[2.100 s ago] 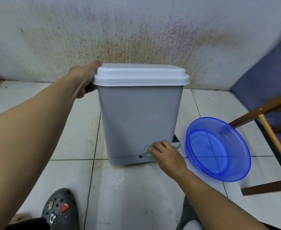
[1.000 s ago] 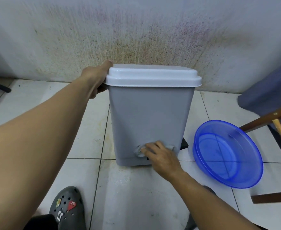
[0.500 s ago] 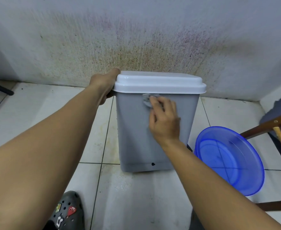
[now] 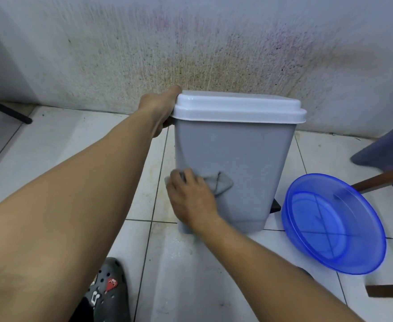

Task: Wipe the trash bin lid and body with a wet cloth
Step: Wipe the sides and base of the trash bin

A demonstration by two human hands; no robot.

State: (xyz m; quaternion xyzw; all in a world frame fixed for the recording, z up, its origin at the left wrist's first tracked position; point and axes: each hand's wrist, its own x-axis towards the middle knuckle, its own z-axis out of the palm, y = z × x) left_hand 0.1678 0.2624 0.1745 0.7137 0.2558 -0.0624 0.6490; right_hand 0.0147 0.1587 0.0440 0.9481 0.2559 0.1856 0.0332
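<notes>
Trash bin [image 4: 256,201]: upright on white tiled floor [image 4: 51,147], close to a stained, speckled wall [image 4: 191,54]; blue basin [image 4: 330,224] just beside. Grey body [image 4: 242,147], white lid [image 4: 237,108] closed. Hands apart: left hand [image 4: 158,112] grips the lid's corner; right hand [image 4: 191,201] holds a grey cloth [image 4: 221,182] against the front, low left.

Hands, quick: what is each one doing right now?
Left hand: closed, gripping the left edge of the lid.
Right hand: closed on the cloth, pressing it against the trash bin front.
</notes>
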